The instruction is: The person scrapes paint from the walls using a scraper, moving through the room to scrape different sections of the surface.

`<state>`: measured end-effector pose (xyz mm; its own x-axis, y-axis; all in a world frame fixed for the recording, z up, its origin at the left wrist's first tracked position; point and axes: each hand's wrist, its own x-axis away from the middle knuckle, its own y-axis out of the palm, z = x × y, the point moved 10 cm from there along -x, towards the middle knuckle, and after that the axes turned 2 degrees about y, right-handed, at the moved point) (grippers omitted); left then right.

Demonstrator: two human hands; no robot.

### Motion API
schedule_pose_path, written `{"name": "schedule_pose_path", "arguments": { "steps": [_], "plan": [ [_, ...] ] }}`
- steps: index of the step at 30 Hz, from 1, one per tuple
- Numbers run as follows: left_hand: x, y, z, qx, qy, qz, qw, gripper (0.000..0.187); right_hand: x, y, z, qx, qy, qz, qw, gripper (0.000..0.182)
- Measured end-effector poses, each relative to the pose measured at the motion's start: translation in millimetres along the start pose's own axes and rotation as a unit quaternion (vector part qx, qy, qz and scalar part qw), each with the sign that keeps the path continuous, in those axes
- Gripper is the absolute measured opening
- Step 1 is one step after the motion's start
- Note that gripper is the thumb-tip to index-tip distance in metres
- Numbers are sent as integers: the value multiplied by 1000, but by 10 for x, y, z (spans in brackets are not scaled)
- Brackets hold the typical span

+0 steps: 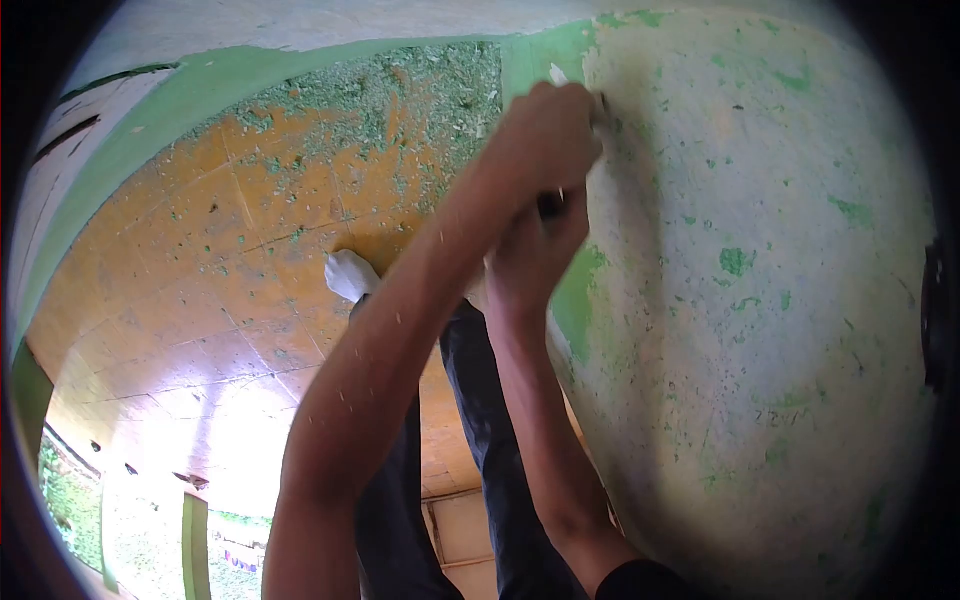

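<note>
My left hand (552, 130) is closed in a fist up against the wall, around what looks like a paint scraper, mostly hidden by the fingers. A small greyish part of the scraper (602, 112) shows beside the knuckles, next to the wall. Just below, my right hand (535, 250) is closed too, its fingers curled close under the left wrist. A dark bit, perhaps the handle's end, shows between the hands. The wall (740, 330) is mostly bare whitish plaster with green specks. A strip of green paint (575, 310) runs along its edge near my right hand.
Green and white paint flakes (430, 110) cover much of the orange tiled floor (290, 260) along the wall. My foot (350, 275) stands on the tiles, below dark trousers (480, 400). Bright light comes through an opening (150, 520) at lower left.
</note>
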<state>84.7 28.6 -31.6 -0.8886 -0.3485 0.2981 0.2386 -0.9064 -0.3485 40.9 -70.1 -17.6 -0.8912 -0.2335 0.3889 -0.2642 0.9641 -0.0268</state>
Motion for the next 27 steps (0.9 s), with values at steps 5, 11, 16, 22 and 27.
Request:
{"name": "schedule_pose_path", "arguments": {
  "steps": [5,11,16,22,27],
  "plan": [
    [-91,42,-188,15,-20,-25,999,31,0,119,51,17,-13,15,1000,26],
    [-200,-48,-172,21,2,15,1000,24,-132,161,117,5,-32,-29,999,26],
    [-30,-52,61,33,50,29,998,24,47,20,-119,32,-30,29,999,25],
    [-240,-142,-83,37,-23,32,999,21,-136,224,-116,-8,-30,-3,1000,27],
    [366,95,310,19,12,50,998,19,495,-263,-146,-15,-25,27,999,36]
  ]
}}
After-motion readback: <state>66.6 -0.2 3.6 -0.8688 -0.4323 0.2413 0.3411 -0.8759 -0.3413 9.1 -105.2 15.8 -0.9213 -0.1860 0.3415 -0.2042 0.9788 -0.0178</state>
